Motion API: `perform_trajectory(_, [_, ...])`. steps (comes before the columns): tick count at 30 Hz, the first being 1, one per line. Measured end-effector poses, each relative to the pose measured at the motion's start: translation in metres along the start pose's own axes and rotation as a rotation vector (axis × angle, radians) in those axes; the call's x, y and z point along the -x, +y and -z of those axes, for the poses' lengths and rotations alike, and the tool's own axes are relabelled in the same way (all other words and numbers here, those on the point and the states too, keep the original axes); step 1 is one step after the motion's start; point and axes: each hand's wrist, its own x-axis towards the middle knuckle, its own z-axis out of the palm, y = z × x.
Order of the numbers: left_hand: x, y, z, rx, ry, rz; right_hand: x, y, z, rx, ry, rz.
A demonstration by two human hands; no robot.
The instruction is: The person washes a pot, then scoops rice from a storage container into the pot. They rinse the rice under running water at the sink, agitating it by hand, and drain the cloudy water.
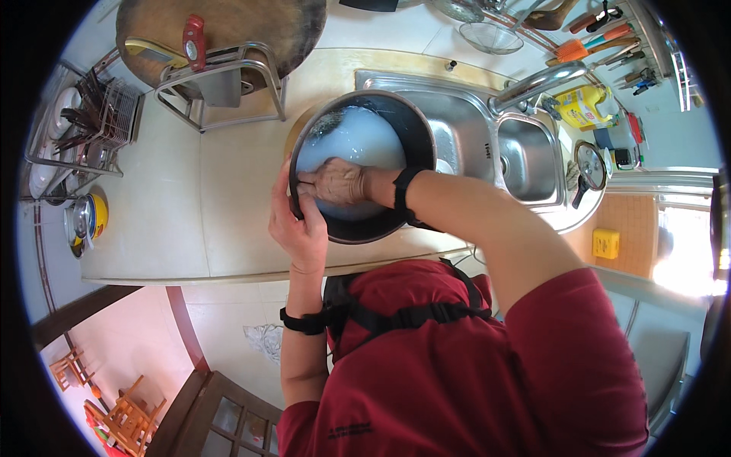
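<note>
A large dark metal pot (pixel 420 134) stands tilted at the left edge of the sink, with cloudy whitish liquid (pixel 371 137) inside. My left hand (pixel 300 225) grips the pot's left rim, its thumb over the edge. Inside the pot, my right hand (pixel 337 181) is at the left inner wall, close to my left thumb, its fingers bent. Whether it holds anything is hidden. A dark, speckled patch (pixel 328 123) shows in the pot's upper left part.
Right of the pot is a double-bowl steel sink (pixel 525 163) with a faucet (pixel 537 88). A metal rack (pixel 274 85) with a cleaver and a round wooden board (pixel 228 23) stand at the back left. A dish rack (pixel 74 160) is far left. Utensils hang above the sink.
</note>
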Motion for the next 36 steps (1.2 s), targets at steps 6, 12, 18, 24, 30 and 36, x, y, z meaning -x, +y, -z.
perform_trajectory(6, [-0.004,0.003,0.001,0.018,-0.141,0.204,0.069,0.007,0.077,-0.104,0.284,-0.133])
perform_trajectory(12, [-0.013,-0.005,-0.007,0.055,-0.086,0.153,0.163,0.027,0.104,-0.263,0.726,-0.836])
perform_trajectory(18, [-0.016,-0.007,-0.004,-0.043,-0.123,0.087,0.176,0.007,0.045,-0.946,0.638,-1.054])
perform_trajectory(24, [-0.014,-0.020,0.015,-0.071,-0.247,0.183,0.172,0.002,0.069,-0.606,0.764,-0.916])
perform_trajectory(30, [-0.003,-0.032,-0.007,0.289,-0.260,0.572,0.172,0.012,0.132,-0.457,0.643,-0.825])
perform_trajectory(36, [-0.012,-0.013,-0.006,0.444,-0.413,0.873,0.176,0.052,0.160,-0.772,0.483,-0.950])
